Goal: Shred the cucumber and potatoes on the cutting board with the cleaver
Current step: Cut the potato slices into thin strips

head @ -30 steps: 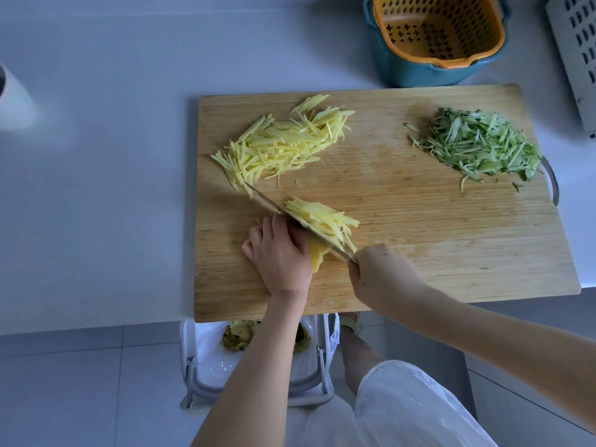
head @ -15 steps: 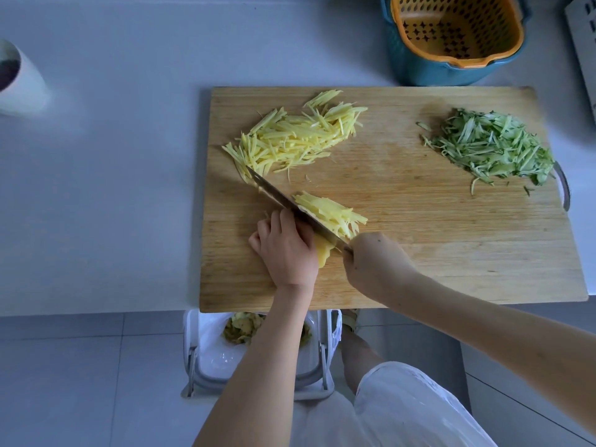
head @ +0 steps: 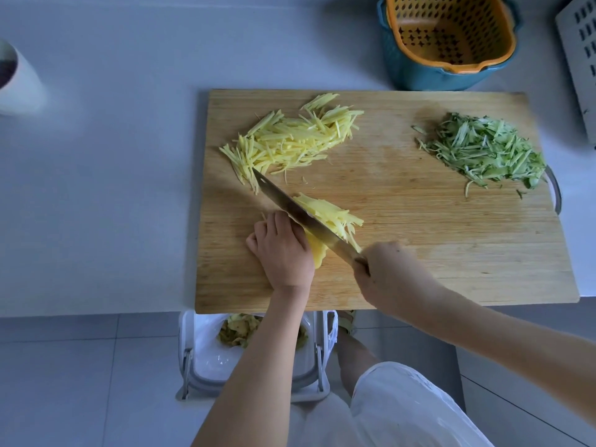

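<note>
A wooden cutting board lies on the white counter. My left hand holds down a stack of yellow potato slices, fingers curled over it. My right hand grips the cleaver's handle; the cleaver slants across the board, its blade against my left knuckles. Fresh potato shreds lie just right of the blade. A larger pile of potato shreds sits at the board's far left, touching the blade tip. Cucumber shreds are heaped at the far right.
A blue bowl with an orange strainer basket stands behind the board. A white cup is at the far left, a white perforated rack at the right edge. Below the counter edge is a bin with peelings.
The cleaver blade is raised and tilted, showing more of its flat side. The pile of fresh shreds beside it has grown slightly. My left hand stays on the potato slices.
</note>
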Tool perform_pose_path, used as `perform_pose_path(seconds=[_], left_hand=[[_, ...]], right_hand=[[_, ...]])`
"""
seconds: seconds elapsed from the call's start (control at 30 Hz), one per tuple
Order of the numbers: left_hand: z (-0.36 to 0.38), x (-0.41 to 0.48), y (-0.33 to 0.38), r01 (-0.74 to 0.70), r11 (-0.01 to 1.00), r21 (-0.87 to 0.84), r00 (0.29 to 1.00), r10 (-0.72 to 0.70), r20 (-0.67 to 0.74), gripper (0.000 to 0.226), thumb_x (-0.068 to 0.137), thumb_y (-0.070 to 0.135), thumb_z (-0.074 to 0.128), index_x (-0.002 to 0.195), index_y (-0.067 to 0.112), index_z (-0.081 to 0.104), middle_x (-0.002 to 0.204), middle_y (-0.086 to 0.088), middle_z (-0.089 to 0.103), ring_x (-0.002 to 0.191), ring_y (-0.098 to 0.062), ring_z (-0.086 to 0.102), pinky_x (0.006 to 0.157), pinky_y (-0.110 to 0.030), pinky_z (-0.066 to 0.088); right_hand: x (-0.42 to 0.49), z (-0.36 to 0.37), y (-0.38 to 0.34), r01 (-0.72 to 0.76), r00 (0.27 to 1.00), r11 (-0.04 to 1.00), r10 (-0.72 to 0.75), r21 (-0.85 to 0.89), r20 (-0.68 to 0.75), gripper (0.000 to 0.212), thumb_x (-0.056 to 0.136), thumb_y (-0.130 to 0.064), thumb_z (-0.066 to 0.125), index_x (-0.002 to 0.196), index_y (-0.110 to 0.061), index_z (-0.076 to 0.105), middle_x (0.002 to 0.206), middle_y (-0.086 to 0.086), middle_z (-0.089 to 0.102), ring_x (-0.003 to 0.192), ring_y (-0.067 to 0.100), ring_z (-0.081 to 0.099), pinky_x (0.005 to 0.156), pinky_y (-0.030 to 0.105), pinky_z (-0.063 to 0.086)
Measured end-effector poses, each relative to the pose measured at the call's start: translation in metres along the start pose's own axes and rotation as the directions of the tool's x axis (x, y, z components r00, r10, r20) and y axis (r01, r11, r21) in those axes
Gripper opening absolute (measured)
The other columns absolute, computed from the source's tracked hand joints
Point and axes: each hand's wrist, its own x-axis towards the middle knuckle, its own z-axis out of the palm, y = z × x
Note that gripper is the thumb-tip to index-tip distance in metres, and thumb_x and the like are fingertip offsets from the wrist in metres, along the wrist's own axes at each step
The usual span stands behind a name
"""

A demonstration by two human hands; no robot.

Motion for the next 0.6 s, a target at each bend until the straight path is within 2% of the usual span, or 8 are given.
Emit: perform_pose_path(seconds=[0.1,0.27,0.43,0.6], left_hand=[[0.001,0.001,0.000,0.015,1.000,-0.007,1.000,-0.015,0.008,0.019,0.084,0.013,0.037,0.075,0.006,0.053,0.072,-0.008,0.056,0.071,-0.029,0.051,0.072,-0.035,0.026],[-0.001,0.000,0.002,0.020,1.000,-0.008,1.000,-0.019,0.022,0.019,0.084,0.013,0.036,0.076,0.007,0.052,0.073,-0.008,0.057,0.073,-0.030,0.052,0.073,-0.036,0.027],[0.000,0.000,0.000,0.032,0.999,-0.016,0.999,-0.032,0.012,0.018,0.084,0.013,0.037,0.076,0.007,0.052,0.073,-0.008,0.056,0.072,-0.029,0.051,0.072,-0.036,0.027],[-0.001,0.000,0.001,0.025,1.000,-0.009,1.000,-0.025,0.013,0.017,0.083,0.012,0.038,0.077,0.007,0.053,0.075,-0.008,0.058,0.074,-0.030,0.052,0.073,-0.035,0.026]], right_hand=[[-0.004,0.004,0.003,-0.016,1.000,0.999,0.017,-0.048,0.013,0.039,0.097,-0.019,0.035,0.059,-0.014,0.038,0.058,0.001,0.041,0.045,0.013,0.037,0.040,0.021,0.024],[0.012,0.006,-0.006,0.011,1.000,0.999,-0.010,0.047,-0.001,0.041,0.098,-0.018,0.036,0.057,-0.013,0.036,0.055,0.001,0.039,0.043,0.012,0.035,0.040,0.021,0.025],[-0.004,0.006,-0.001,-0.015,0.999,1.000,0.015,-0.001,0.031,0.039,0.097,-0.019,0.035,0.059,-0.013,0.036,0.057,0.002,0.040,0.045,0.014,0.036,0.040,0.022,0.025],[0.014,0.004,-0.011,0.022,1.000,0.999,-0.022,0.049,0.002,0.042,0.097,-0.015,0.035,0.055,-0.011,0.033,0.053,0.002,0.036,0.043,0.013,0.033,0.040,0.021,0.023]])
